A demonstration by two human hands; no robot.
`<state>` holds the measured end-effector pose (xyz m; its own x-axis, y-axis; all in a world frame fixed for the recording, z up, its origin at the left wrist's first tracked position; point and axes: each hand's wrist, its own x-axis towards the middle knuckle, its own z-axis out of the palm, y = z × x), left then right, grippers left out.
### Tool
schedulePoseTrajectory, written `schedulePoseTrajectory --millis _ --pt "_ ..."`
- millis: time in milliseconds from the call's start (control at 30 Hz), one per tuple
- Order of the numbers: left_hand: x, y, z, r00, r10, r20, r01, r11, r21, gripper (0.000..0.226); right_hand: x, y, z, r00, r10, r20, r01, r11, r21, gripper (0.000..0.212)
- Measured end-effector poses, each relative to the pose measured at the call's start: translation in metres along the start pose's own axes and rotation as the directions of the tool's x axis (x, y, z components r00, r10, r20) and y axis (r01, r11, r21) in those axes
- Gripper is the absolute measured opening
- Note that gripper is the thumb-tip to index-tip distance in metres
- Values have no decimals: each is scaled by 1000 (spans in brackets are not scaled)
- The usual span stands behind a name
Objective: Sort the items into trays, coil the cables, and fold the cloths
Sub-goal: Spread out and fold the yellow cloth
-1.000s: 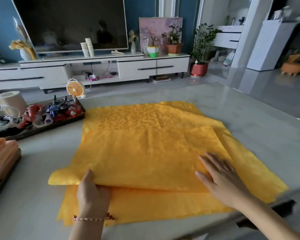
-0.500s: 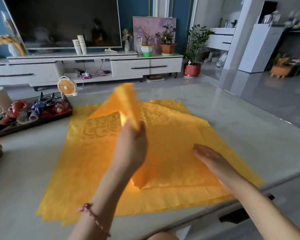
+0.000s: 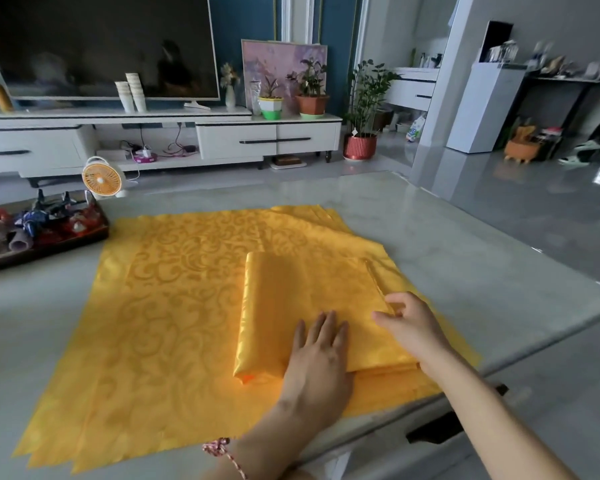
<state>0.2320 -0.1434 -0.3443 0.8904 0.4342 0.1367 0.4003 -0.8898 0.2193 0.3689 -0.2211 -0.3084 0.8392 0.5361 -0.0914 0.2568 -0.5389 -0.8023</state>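
several yellow cloths (image 3: 170,323) on pale, perhaps marble table (image 3: 465,265); tv (image 3: 101,39) beyond

Your folded cloth (image 3: 309,306), glossy yellow, lies as an upright rectangle doubled over itself, its rounded fold on the left. It rests on the right half of the stack of yellow scroll-patterned cloths (image 3: 174,323) spread flat on the tabletop (image 3: 465,271). Far left, the dark tray (image 3: 66,242) holds red and blue items (image 3: 35,220).

Braided red-pink cord bracelet (image 3: 226,453) by L hand (image 3: 317,355), forearms bare
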Motion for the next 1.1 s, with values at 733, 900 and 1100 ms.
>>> schedulePoseTrajectory --millis 733,900,1100 --pt "-72 -85 -45 975 150 -162 -135 986 97 48 -15 19 23 905 -410 -108 191 621 -760 37" --pt "-76 -89 -47 995 97 -11 -98 995 -14 57 -39 -12 30 815 -579 29 511 693 -509 40" --pt "-63 -80 -54 987 154 -48 -147 981 126 59 -69 -25 59 660 -581 476 744 594 -306 47"
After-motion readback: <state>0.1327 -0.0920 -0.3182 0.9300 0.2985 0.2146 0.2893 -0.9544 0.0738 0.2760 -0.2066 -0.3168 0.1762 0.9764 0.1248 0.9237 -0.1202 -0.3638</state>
